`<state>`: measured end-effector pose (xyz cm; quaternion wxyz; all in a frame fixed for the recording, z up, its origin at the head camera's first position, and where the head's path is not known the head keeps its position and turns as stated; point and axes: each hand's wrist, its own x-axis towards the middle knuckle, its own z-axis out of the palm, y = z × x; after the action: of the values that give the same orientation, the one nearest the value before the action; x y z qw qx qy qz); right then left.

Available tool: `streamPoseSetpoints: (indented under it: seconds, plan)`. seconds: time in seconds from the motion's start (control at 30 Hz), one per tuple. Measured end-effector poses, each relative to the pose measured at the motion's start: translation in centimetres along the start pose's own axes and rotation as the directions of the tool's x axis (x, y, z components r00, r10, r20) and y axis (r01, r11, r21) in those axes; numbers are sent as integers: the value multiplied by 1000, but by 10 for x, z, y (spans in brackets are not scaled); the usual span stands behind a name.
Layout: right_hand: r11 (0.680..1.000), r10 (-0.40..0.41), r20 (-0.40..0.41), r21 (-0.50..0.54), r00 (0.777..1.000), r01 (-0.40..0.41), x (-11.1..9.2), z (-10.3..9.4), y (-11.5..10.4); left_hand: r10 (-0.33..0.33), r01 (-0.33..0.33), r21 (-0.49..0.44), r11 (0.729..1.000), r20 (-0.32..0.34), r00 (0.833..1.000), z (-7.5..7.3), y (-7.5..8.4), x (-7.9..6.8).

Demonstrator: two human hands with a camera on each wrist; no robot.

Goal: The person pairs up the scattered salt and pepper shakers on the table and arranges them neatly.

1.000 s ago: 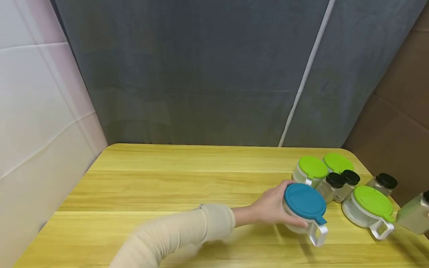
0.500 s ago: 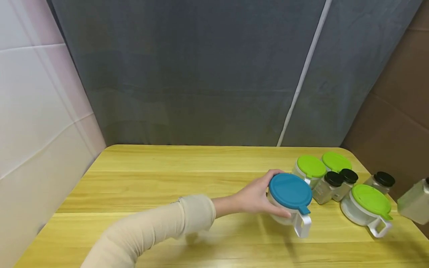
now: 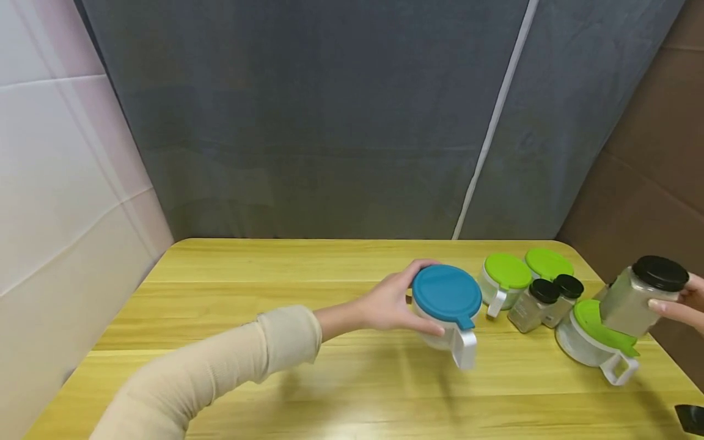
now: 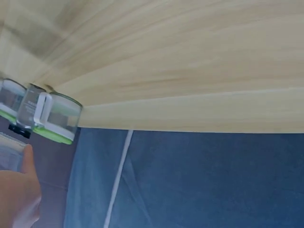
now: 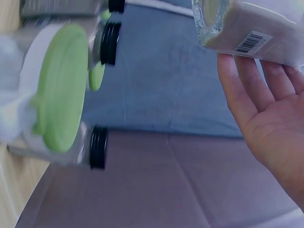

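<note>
My left hand (image 3: 387,304) grips a clear seasoning jar with a blue lid (image 3: 447,294) and a white handle, fingers behind and thumb along its near side. Its shadow falls on the table below. In the left wrist view only part of that hand (image 4: 19,194) shows at the lower left. At the right edge, my right hand (image 3: 687,305) holds a square black-capped jar (image 3: 632,305) between thumb and fingers. It overlaps a green-lidded jar (image 3: 583,345) in the head view. The right wrist view shows the fingers under the square jar (image 5: 256,33), a barcode label on it.
Two more green-lidded jars (image 3: 507,272) stand at the table's back right. Small black-capped jars (image 3: 530,308) are grouped beside them, and another black-capped jar (image 5: 80,154) shows in the right wrist view. A black item (image 3: 690,420) lies at the front right table edge (image 3: 668,360).
The left hand has carried the blue-lidded jar leftward and somewhat back, away from the others. The square jar has come in from the right edge, and the right hand holding it is now visible.
</note>
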<state>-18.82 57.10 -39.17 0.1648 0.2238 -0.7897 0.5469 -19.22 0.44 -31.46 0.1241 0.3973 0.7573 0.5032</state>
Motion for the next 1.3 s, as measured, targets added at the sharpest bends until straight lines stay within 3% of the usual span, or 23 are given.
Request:
streamPoseSetpoints:
  seconds: [0.03,0.1,0.3,0.43,0.53,0.63,0.87,1.1,1.3]
  plan:
    - [997,-17,24,70,1000,15,0,-6,15,1,-1,-2,1000,0,1000,-2,0,-1]
    - [997,-30,62,67,998,26,6,7,3,10,-10,-4,1000,3,1000,-6,-1,-2]
    - [982,52,85,-187,995,-35,29,94,-122,37,-37,-17,999,30,999,-18,-3,-7]
    - [958,113,96,-274,989,-83,38,126,-164,35,-34,-24,999,67,997,-25,-6,-11]
    - [929,158,107,-352,982,-111,42,135,-172,41,-38,-35,999,86,995,-31,-8,-16]
    - [929,174,149,-353,974,-112,45,141,-173,48,-43,-51,998,95,994,-36,-12,-21]
    - [960,151,212,-262,966,-93,52,156,-171,45,-38,-66,997,107,993,-45,-20,-31]
    - [997,30,295,-77,955,-8,59,176,-171,9,-2,-62,998,105,994,-53,-26,-41]
    - [1000,-9,344,26,939,0,62,190,-167,1,9,-83,997,116,993,-59,-15,-52]
